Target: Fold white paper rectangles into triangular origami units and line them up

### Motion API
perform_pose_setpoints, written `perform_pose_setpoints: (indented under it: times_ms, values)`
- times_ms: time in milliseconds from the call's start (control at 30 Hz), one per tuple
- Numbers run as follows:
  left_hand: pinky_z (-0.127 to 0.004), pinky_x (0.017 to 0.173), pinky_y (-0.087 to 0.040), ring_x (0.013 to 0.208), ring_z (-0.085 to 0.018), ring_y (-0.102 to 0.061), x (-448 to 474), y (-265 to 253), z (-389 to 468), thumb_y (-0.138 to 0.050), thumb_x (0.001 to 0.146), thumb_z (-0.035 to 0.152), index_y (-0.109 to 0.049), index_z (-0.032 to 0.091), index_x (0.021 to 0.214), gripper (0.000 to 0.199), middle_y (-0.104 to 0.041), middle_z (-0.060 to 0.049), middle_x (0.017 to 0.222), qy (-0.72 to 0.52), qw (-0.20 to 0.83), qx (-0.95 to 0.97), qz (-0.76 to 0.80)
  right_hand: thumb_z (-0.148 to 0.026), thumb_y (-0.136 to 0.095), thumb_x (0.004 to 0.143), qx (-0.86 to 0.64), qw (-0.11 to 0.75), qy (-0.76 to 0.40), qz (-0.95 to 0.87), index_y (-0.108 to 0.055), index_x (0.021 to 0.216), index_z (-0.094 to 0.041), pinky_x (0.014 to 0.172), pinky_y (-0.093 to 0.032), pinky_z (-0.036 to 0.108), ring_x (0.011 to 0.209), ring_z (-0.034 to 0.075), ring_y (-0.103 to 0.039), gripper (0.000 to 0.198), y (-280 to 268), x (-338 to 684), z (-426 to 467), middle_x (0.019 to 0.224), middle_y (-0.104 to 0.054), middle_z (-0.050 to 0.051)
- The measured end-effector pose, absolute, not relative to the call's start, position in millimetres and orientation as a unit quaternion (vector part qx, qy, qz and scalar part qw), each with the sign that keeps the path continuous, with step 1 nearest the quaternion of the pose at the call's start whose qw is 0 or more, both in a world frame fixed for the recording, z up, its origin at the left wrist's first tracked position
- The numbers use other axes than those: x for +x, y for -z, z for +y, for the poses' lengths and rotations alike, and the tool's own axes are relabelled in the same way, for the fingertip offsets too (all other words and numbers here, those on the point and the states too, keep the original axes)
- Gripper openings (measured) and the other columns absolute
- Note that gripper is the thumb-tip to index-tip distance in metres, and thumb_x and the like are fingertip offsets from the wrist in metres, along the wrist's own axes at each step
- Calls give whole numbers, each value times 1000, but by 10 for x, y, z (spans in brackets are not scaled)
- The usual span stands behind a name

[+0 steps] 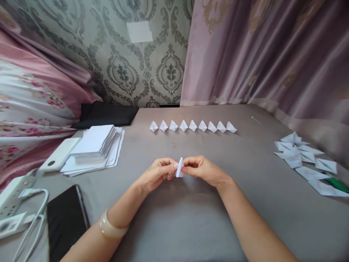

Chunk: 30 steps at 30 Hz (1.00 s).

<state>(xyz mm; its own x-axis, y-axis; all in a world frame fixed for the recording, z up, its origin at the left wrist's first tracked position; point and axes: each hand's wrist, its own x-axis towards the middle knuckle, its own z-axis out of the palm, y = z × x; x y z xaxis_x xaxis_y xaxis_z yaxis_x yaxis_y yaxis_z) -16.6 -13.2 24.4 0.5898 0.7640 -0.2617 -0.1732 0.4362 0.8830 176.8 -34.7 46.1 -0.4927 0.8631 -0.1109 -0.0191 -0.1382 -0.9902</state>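
Between my two hands is a small folded piece of white paper [180,168], held upright above the grey tabletop [207,211]. My left hand [160,171] pinches its left side with thumb and fingers. From the right, my right hand [200,169] grips the other side, thumb pressed near its middle. Beyond my hands, several white folded paper shapes [183,126] with pointed tops stand in a row. At the far right lies a loose group of flatter folded paper pieces [308,156].
On the left are a stack of white paper sheets [95,140], a white power bank [60,154], a power strip [12,196] with cables and a dark phone [67,222]. A black cloth [109,113] lies behind them. Something green [338,184] shows at the right edge.
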Motion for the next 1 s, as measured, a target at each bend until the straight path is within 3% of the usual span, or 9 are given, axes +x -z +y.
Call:
perform_pose_setpoints:
  times_ms: [200,367,533,667,833,1000]
  values:
    - [-21,44,-17,42,-3,-27,-236,-282,-142,-79,63,39,-61,16,67,30,-40,6,49,-258,825,402,304,-42,-67,76,-360,307,-663,-581,-71,88,-20,76,-46,27,78,14,-59,25,-468,1804,-336,81,-67,0]
    - [-21,37,-10,32,-3,-24,-280,-311,-147,-72,69,47,-63,16,72,33,-46,4,41,-168,813,466,305,-37,-67,78,-343,278,-671,-596,-70,86,-19,80,-45,27,81,13,-59,20,-459,1802,-338,83,-67,0]
    - [-18,36,-23,36,-6,-42,-292,-323,-95,-71,71,43,-65,16,73,28,-61,-1,54,-210,741,532,352,-38,-63,80,-407,268,-609,-626,-70,87,-19,72,-45,25,78,13,-59,22,-427,1836,-333,84,-68,1]
    - [-19,48,-42,59,-14,-61,-267,-292,-54,-73,70,39,-69,15,77,26,-67,-6,69,-290,656,575,393,-42,-64,78,-475,297,-559,-611,-68,86,-18,62,-46,24,72,14,-59,26,-348,1792,-306,80,-67,2]
    - [-26,70,-50,72,-15,-63,-187,-256,-60,-79,64,27,-66,15,76,21,-70,-4,78,-419,651,520,362,-42,-69,73,-491,437,-497,-567,-65,79,-18,74,-49,30,77,16,-63,25,-264,1634,-272,81,-69,3]
    - [-31,82,-50,85,-19,-67,-135,-245,-98,-80,63,25,-63,19,103,44,-73,-5,88,-475,652,468,362,-38,-73,70,-481,501,-490,-527,-65,98,-20,81,-51,33,84,18,-65,34,-252,1551,-278,89,-70,4]
